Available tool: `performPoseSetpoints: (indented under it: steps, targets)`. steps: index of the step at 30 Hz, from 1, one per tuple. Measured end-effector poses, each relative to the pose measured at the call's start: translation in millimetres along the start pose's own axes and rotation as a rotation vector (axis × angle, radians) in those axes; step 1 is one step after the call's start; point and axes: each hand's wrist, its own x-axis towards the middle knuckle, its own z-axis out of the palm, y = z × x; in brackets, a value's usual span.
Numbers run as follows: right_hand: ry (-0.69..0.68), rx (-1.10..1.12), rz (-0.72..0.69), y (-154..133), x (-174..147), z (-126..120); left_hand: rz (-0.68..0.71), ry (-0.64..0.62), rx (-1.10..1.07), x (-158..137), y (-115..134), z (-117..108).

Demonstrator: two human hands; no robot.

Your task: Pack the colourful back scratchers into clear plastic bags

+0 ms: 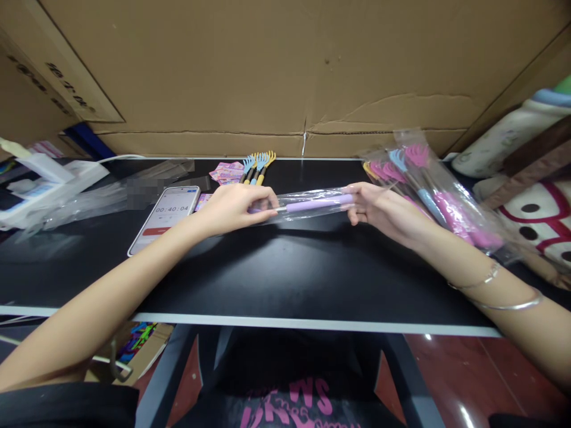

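Observation:
A purple-handled back scratcher [312, 203] in a clear plastic sleeve [328, 193] is stretched level between my two hands above the black table. My left hand [241, 205] pinches its metal-shaft end between thumb and fingers, covering the head. At the other end, my right hand [372, 208] grips the handle tip and sleeve, its lower fingers loosely curled. Just behind my left hand lie several blue and yellow back scratchers [259, 163], claws pointing away. To the right of my right hand, several wrapped pink, blue and yellow back scratchers [430, 190] lie in a pile.
A phone [167, 217] showing a timer lies left of my left hand, beside colourful printed cards [227, 172]. Empty clear sleeves [107, 193] and a white power strip [49, 184] are farther left. Cardboard [285, 77] walls the back. A bottle [504, 139] and plush item [539, 217] stand right.

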Motion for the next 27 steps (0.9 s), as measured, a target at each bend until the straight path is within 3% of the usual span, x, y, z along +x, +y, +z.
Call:
performPoseSetpoints:
  steps: [11,27]
  targets:
    - [0.050,-0.061,0.022,-5.9,-2.2,3.9,-0.050,-0.013,-0.051,0.3,-0.7,-0.6]
    - [-0.070,-0.265,0.062,-6.5,-4.1,5.8,-0.064,0.011,-0.074,1.0,0.3,-1.5]
